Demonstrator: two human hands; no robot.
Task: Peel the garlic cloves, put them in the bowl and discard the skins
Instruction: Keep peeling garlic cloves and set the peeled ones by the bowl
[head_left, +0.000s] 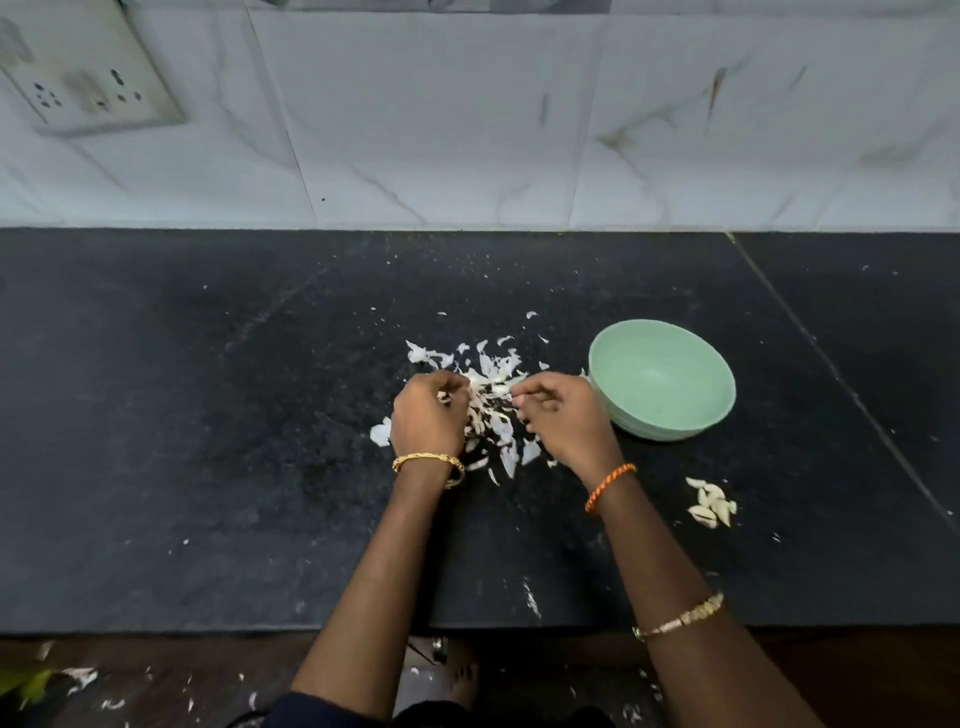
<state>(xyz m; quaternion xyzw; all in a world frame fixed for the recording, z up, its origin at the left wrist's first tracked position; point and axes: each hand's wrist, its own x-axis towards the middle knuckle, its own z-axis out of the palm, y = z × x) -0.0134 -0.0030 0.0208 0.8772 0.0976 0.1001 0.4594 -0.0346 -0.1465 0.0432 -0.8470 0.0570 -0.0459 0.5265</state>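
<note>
On the black counter (208, 415) lies a scatter of white garlic skins (493, 364). My left hand (428, 415) has its fingers curled over the left part of the heap and grips some skins. My right hand (563, 415) pinches a thin bit of skin at its fingertips, just to the right. A pale green bowl (670, 415) stands right of my right hand, and I see nothing inside it. A small cluster of garlic cloves (711, 504) lies on the counter in front of the bowl.
A tiled marble-look wall (467, 130) rises behind the counter, with a socket plate (88, 78) at the upper left. The counter's front edge runs below my forearms. Skin scraps lie on the floor (78, 680) below it.
</note>
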